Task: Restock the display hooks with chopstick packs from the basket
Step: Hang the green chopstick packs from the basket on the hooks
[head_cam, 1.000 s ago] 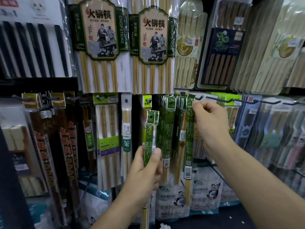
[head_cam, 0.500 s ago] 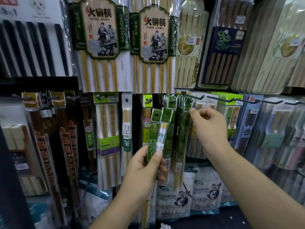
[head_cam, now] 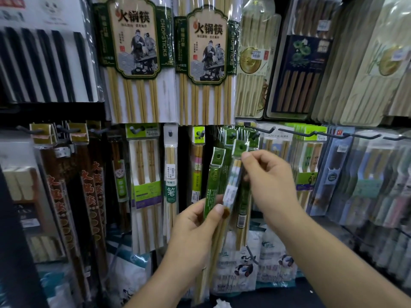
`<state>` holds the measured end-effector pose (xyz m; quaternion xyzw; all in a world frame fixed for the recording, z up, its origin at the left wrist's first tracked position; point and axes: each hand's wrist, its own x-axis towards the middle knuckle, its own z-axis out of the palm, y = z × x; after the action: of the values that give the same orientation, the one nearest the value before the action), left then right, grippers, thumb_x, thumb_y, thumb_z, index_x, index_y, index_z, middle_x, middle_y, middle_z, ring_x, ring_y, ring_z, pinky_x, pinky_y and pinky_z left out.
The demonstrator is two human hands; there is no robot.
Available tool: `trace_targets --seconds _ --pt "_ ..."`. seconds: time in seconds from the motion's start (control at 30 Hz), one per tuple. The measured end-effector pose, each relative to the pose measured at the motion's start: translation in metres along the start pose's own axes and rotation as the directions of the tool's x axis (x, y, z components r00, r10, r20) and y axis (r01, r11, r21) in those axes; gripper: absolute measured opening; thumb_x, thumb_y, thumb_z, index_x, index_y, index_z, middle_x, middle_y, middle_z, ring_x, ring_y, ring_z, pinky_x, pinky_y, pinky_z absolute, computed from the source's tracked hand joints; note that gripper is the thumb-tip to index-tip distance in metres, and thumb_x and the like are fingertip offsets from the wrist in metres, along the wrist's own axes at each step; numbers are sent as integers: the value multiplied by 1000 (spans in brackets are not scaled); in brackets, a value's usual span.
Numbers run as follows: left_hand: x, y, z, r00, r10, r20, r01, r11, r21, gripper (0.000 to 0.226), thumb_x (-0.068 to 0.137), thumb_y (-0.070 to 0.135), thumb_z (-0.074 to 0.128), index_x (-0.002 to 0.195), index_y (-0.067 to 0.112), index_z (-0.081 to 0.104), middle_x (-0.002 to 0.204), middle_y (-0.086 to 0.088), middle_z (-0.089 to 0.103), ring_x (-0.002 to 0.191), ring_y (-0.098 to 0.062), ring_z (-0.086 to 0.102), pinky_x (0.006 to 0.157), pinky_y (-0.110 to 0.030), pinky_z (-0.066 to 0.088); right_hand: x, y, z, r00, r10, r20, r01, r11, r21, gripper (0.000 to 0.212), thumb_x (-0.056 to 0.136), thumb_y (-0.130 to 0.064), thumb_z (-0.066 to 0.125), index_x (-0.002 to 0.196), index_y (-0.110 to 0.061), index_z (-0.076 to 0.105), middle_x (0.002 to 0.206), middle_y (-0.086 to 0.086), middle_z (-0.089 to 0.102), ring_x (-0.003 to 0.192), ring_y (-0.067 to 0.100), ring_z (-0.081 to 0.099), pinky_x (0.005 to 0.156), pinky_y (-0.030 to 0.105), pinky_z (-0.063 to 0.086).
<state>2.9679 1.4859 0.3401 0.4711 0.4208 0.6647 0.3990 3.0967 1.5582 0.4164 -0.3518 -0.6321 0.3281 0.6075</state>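
My left hand (head_cam: pixel 195 227) grips a small bunch of narrow green chopstick packs (head_cam: pixel 214 178) by their middle, held upright in front of the shelf. My right hand (head_cam: pixel 269 185) pinches the top of the rightmost pack (head_cam: pixel 239 152) in that bunch between thumb and forefinger. Just above and behind hang several matching green packs (head_cam: pixel 231 135) on a dark display hook (head_cam: pixel 255 135). The basket is out of view.
Rows of other chopstick packs hang all around: large bamboo packs (head_cam: pixel 138 63) above, dark red packs (head_cam: pixel 89 192) at left, blue-grey packs (head_cam: pixel 364 174) at right. Bare black hooks (head_cam: pixel 333 135) stick out to the right. Panda-printed bags (head_cam: pixel 242 263) sit below.
My right hand has left the hanging packs on the hook and come down-left to the bunch in my left hand, which has risen slightly and tilted.
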Motion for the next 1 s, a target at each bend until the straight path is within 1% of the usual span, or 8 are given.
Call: trace_targets --seconds 0.1,0.2,0.37,0.53,0.73,0.8,0.87,1.0 --pt "1 -2 -4 999 1 -33 1 999 51 26 82 52 59 103 50 74 85 19 74 80 -1 69 74 -16 57 20 -6 -11 992 53 -117 -49 998 40 28 101 -27 60 77 -15 68 65 -3 54 58 7 46 56 25 42" --pt "1 0 -6 1000 -5 -24 6 999 42 26 82 53 56 101 49 73 67 14 58 64 -4 56 63 -19 51 32 -8 -16 985 40 -168 -38 999 10 31 101 -26 60 74 -11 63 56 -9 42 52 7 36 52 22 34" --pt "2 0 -5 1000 -27 -7 27 999 24 21 94 41 58 107 39 74 67 9 57 64 -8 52 58 -22 47 39 -9 -14 988 23 -150 -28 999 -31 36 101 -25 59 68 -12 55 59 -2 38 56 12 34 63 29 42" --pt "3 0 -7 1000 -6 24 5 999 50 25 102 29 56 101 45 74 67 9 57 63 -7 53 58 -21 47 40 -3 -14 988 8 -157 -13 999 -34 35 98 -23 60 76 4 57 65 5 44 56 10 36 51 14 38" --pt "4 -1 -8 999 5 35 -7 998 70 23 101 31 57 103 47 73 65 10 55 62 -6 51 56 -21 45 44 3 -12 988 -4 -157 -10 996 -89 36 95 -21 61 62 -10 50 49 -12 38 49 9 34 68 22 46" --pt "3 0 -8 999 1 36 -2 999 43 18 96 39 59 103 47 74 67 6 50 62 -8 49 54 -23 43 44 8 -11 987 -10 -161 -8 993 -114 38 96 -23 62 62 -10 52 46 -13 39 48 9 37 68 27 46" --pt "2 1 -8 999 -1 53 0 1000 7 22 89 48 58 102 43 76 70 3 49 62 -9 48 52 -24 41 43 11 -12 985 -15 -169 -7 991 -131 37 96 -28 64 63 -14 57 45 -13 43 46 5 40 64 25 45" --pt "3 0 -8 997 3 71 -1 1000 -24 34 107 27 45 101 35 78 72 4 55 62 -8 52 49 -24 40 35 13 -16 978 -35 -204 5 989 -146 21 93 -33 69 79 -20 63 55 -17 54 50 -3 48 56 19 40"
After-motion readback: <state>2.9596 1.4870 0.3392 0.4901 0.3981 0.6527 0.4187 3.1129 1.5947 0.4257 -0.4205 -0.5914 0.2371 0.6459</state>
